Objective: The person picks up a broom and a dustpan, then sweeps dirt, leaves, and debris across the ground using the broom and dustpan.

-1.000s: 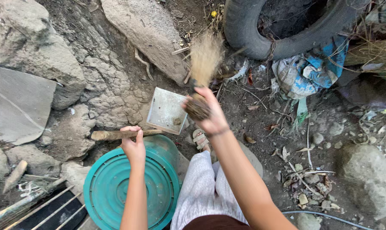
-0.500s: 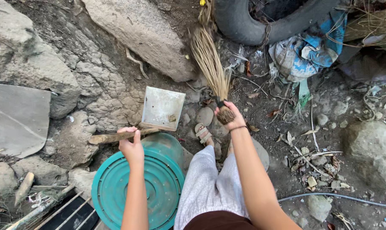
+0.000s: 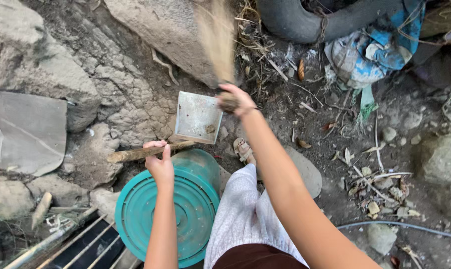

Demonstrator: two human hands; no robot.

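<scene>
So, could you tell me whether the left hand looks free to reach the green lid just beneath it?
Probably not freely: the left hand is gripping the dustpan's wooden handle. The green lid lies uncovered right below it, so only that grip stands in the way.

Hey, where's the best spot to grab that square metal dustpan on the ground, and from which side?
Probably by its wooden stick handle, from the near side. The square metal dustpan lies flat and open-faced on the dirt, and the stick runs leftward along its near edge. The left hand grips it there; the right hand holds a straw broom.
</scene>
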